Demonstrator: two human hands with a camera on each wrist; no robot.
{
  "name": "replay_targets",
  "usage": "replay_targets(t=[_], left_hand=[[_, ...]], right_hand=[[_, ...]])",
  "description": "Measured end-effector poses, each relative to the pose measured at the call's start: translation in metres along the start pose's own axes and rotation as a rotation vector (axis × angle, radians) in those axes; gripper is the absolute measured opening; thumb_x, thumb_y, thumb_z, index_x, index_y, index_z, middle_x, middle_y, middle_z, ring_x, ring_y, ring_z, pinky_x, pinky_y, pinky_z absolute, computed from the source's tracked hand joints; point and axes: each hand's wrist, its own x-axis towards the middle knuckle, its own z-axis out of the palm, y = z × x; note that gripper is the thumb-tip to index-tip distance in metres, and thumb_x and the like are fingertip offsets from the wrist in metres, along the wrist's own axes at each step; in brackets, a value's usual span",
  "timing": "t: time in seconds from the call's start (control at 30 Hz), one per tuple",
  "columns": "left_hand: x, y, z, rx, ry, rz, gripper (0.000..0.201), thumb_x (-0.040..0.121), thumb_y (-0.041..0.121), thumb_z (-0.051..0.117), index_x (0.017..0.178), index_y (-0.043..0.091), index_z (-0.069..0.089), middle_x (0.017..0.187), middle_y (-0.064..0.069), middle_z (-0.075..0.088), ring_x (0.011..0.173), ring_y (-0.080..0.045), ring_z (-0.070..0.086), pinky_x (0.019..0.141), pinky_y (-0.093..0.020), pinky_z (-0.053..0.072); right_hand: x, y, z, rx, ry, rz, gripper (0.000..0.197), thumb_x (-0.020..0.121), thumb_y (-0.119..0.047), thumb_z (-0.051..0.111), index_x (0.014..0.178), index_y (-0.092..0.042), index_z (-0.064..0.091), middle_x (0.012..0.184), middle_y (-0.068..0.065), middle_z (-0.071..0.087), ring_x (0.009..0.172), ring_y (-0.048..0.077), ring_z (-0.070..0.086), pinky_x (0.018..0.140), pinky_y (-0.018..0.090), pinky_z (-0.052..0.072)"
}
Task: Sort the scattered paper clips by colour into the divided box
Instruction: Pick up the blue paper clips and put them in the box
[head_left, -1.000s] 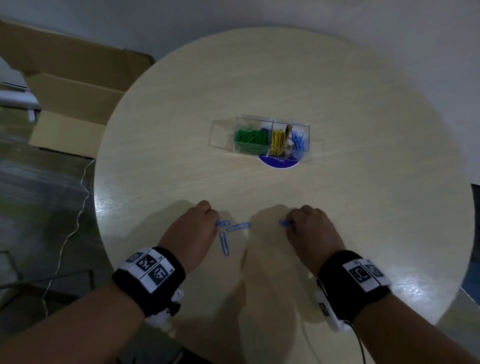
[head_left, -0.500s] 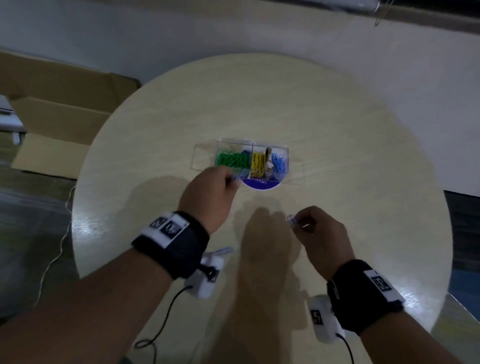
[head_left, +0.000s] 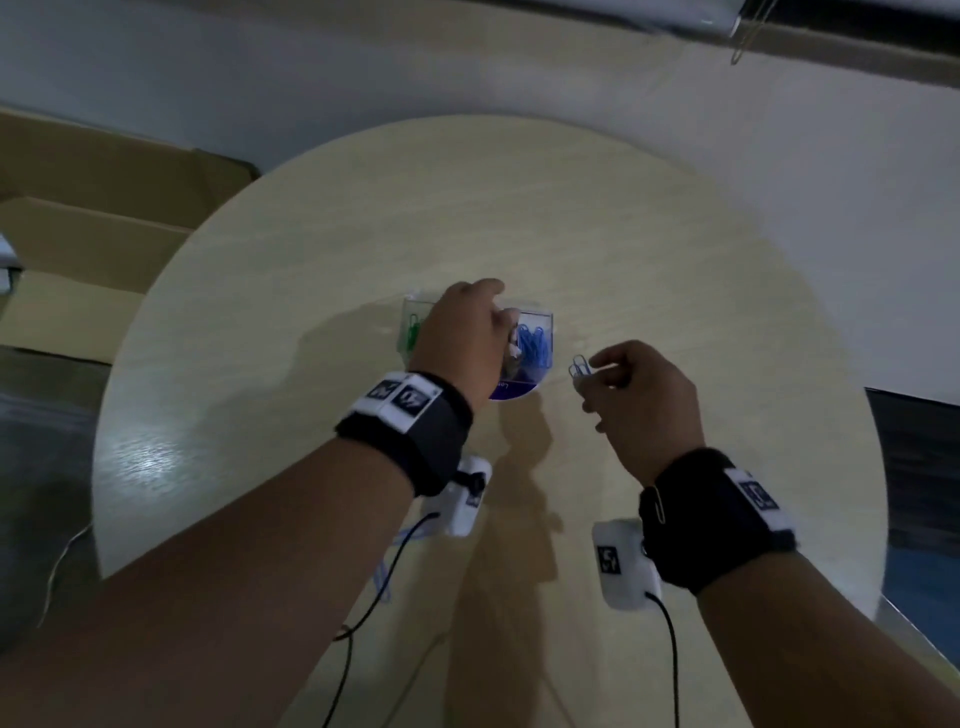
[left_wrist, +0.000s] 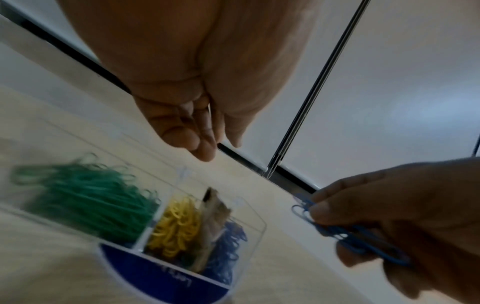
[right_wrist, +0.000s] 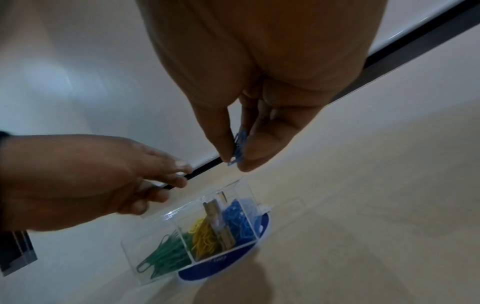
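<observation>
The clear divided box (head_left: 546, 321) stands mid-table with green clips (right_wrist: 166, 259), yellow clips (right_wrist: 203, 236) and blue clips (right_wrist: 240, 216) in separate compartments. My left hand (head_left: 506, 322) hovers right over the box and hides its middle in the head view. Its fingers (left_wrist: 207, 152) hang loosely together, and no clip shows between them. My right hand (head_left: 587, 371) is just right of the box, above the table, and pinches a few blue clips (left_wrist: 337, 230) between thumb and fingers. Loose blue clips (head_left: 383, 579) lie on the table beside my left forearm.
The round wooden table (head_left: 675, 260) is ringed by pale floor. An open cardboard carton (head_left: 78, 260) sits on the floor at the left. A round dark-blue label (head_left: 511, 392) lies under the box. A brownish piece (right_wrist: 218, 222) stands in the box between the yellow and blue clips.
My left hand went from the box's front edge to above its compartments, and the blue clip it carried no longer shows. My right hand rose toward the box with its blue clips.
</observation>
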Motion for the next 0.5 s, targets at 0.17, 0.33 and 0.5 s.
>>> replay_targets(t=[0.17, 0.33, 0.5], left_hand=[[-0.057, -0.05, -0.043, 0.06, -0.02, 0.071, 0.016, 0.094, 0.022, 0.058, 0.107, 0.022, 0.066, 0.1, 0.001, 0.059, 0.077, -0.013, 0.053, 0.074, -0.027, 0.043], [-0.131, -0.115, -0.06, 0.262, -0.305, 0.196, 0.025, 0.09, 0.02, 0.061, 0.114, 0.027, 0.065, 0.107, 0.004, 0.058, 0.093, -0.018, 0.054, 0.082, -0.037, 0.049], [-0.177, -0.139, -0.05, 0.349, -0.561, 0.285, 0.065, 0.083, 0.046, 0.066, 0.14, 0.026, 0.043, 0.129, 0.007, 0.044, 0.111, -0.018, 0.042, 0.091, -0.034, 0.046]], right_hand=[[0.036, -0.022, 0.023, -0.057, 0.01, -0.015, 0.017, 0.073, -0.033, 0.074, 0.083, -0.022, 0.064, 0.072, -0.002, 0.07, 0.071, 0.02, 0.067, 0.069, 0.037, 0.057], [0.041, -0.028, 0.03, -0.071, 0.008, -0.051, 0.036, 0.078, -0.051, 0.066, 0.101, -0.023, 0.069, 0.092, -0.001, 0.073, 0.087, 0.019, 0.068, 0.082, 0.033, 0.054], [0.009, -0.002, 0.031, -0.001, 0.07, -0.063, 0.02, 0.079, -0.049, 0.062, 0.096, -0.037, 0.064, 0.092, -0.013, 0.07, 0.082, 0.012, 0.068, 0.072, 0.043, 0.058]])
